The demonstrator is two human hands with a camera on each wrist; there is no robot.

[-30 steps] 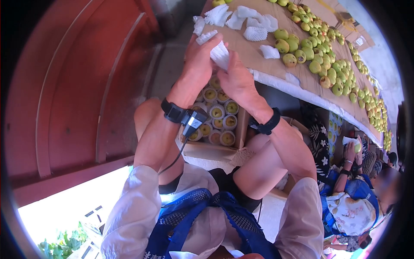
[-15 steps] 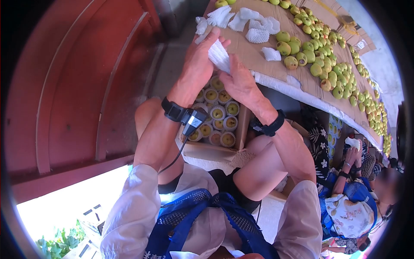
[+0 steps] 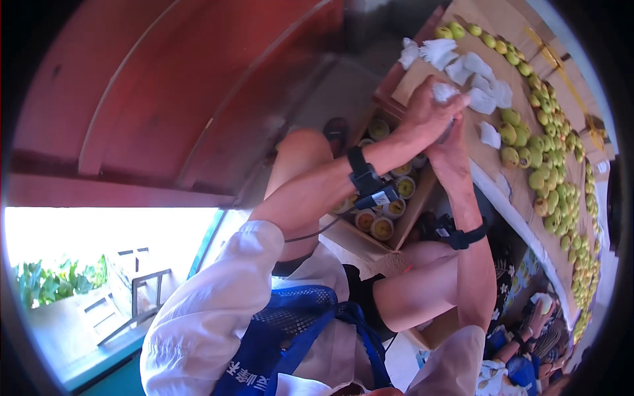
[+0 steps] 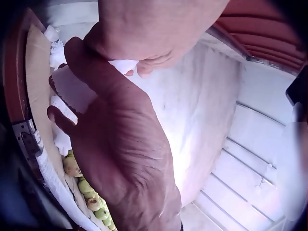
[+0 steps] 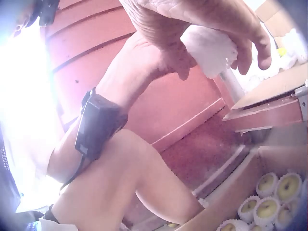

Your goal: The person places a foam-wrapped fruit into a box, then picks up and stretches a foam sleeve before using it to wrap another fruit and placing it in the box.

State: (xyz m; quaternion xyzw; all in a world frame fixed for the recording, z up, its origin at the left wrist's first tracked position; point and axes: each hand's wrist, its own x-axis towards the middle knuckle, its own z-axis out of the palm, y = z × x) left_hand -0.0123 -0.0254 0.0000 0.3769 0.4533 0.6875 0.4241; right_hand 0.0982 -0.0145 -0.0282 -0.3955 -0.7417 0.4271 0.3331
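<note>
Both hands meet at the edge of the cardboard-covered table (image 3: 492,175) and hold one white foam net (image 3: 444,91) between them. My left hand (image 3: 422,113) grips it from above, fingers curled over it. My right hand (image 3: 451,142) holds it from below. The left wrist view shows the net (image 4: 72,89) pinched between the right hand (image 4: 120,144) and the left palm (image 4: 154,29). Seen from the right wrist, the net (image 5: 209,48) bulges under the right hand's curled fingers (image 5: 250,45). Whether a fruit is inside is hidden.
An open carton (image 3: 396,234) of net-wrapped fruit (image 3: 382,228) sits between my knees, also in the right wrist view (image 5: 269,192). Loose foam nets (image 3: 475,69) and several green fruit (image 3: 538,178) lie on the table. A red wall (image 3: 165,86) stands left. Another person (image 3: 528,330) sits at lower right.
The head view has swung and tilted, so the hands now appear further right. Both hands still hold the net together, now closed more tightly round it.
</note>
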